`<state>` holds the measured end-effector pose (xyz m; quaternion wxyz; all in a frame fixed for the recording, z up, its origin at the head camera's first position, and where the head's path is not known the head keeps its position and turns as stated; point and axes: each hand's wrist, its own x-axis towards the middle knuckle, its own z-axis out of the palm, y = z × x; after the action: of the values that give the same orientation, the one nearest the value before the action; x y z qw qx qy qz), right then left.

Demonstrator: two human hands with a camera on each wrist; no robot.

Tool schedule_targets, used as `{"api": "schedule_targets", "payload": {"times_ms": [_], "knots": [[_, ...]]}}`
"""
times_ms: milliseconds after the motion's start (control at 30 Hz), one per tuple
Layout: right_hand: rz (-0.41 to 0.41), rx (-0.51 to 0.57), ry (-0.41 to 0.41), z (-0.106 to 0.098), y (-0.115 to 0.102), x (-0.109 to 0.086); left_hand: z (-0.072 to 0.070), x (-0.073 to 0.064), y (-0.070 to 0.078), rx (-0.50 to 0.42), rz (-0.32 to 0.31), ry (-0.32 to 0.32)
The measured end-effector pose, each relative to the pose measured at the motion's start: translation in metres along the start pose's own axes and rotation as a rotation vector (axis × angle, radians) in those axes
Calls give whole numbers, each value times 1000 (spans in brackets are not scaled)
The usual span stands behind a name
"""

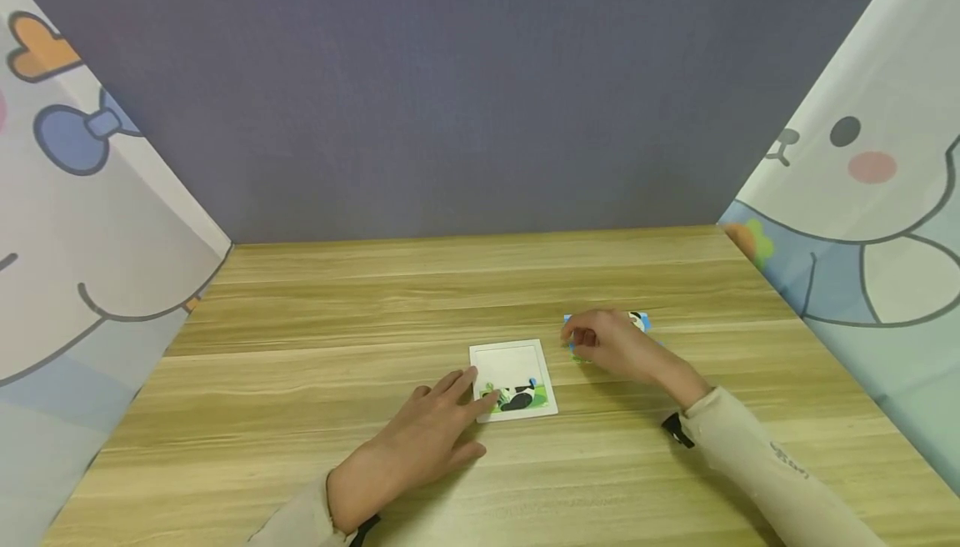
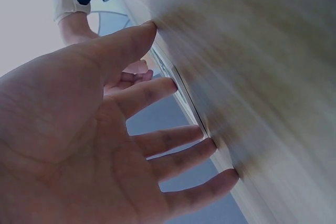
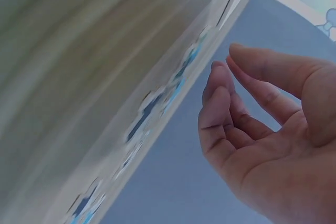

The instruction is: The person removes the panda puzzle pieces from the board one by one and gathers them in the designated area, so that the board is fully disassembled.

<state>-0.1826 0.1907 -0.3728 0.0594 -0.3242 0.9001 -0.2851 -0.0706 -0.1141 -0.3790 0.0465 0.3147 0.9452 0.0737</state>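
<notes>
A white square puzzle tray (image 1: 510, 362) lies on the table, with jigsaw pieces (image 1: 522, 398) showing part of a panda on green along its near side. My left hand (image 1: 427, 430) is spread at the tray's left edge, its index fingertip over the pieces. In the left wrist view its fingertips (image 2: 229, 178) reach down to the tabletop. Over the loose blue and panda-printed pieces (image 1: 640, 320) right of the tray hovers my right hand (image 1: 618, 347), partly hiding them. Its fingers are loosely curled, thumb near the index fingertip, and nothing shows between them in the right wrist view.
The wood-grain table (image 1: 337, 297) ends at a dark grey panel (image 1: 480, 97) at the back. Cartoon-printed walls (image 1: 900, 113) stand at both sides. A black strap piece (image 1: 677, 430) hangs at the right cuff.
</notes>
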Motion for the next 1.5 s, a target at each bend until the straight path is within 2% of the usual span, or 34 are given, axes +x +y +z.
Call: {"api": "schedule_targets", "payload": {"times_ms": [167,367,533,700,967,1500], "knots": [[-45,39,-43,7,-17,0,0,0,0,7,0,0],[-68,65,-146,21,-40,-3,-1,0,0,11,4,-1],[-70,1,-196,31,-51,-7,-1,0,-2,30,24,21],[-74,-49,-189,36,-55,-8,-1,-1,-1,51,32,21],[-48,-81,-181,34,-57,-14,1,2,7,40,32,-28],[-32,-41,-186,38,-58,-14,3,-3,9,39,25,-31]]}}
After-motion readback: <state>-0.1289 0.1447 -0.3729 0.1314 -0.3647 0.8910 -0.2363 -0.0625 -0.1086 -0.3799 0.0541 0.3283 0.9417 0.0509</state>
